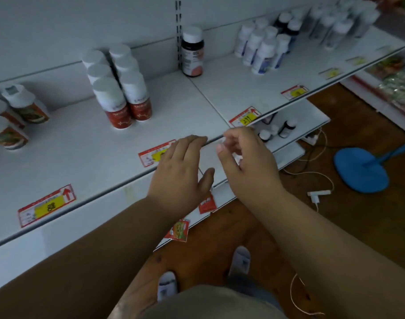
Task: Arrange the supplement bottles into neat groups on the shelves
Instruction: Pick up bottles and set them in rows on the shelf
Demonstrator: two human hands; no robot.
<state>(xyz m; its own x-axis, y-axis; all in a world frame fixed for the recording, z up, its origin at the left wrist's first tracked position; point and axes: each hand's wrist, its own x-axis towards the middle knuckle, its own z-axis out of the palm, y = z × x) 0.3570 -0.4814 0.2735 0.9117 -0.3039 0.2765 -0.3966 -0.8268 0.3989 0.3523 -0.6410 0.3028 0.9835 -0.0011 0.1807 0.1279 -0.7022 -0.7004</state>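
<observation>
Between placements: left hand [181, 166] flat and spread, right hand [245, 155] loosely curled, both empty at the shelf [86, 162] edge; next, reach beyond for the lone dark bottle [192, 51].

white shelf [86, 143], red-labelled bottles [118, 116], blue fan base [360, 171]
</observation>
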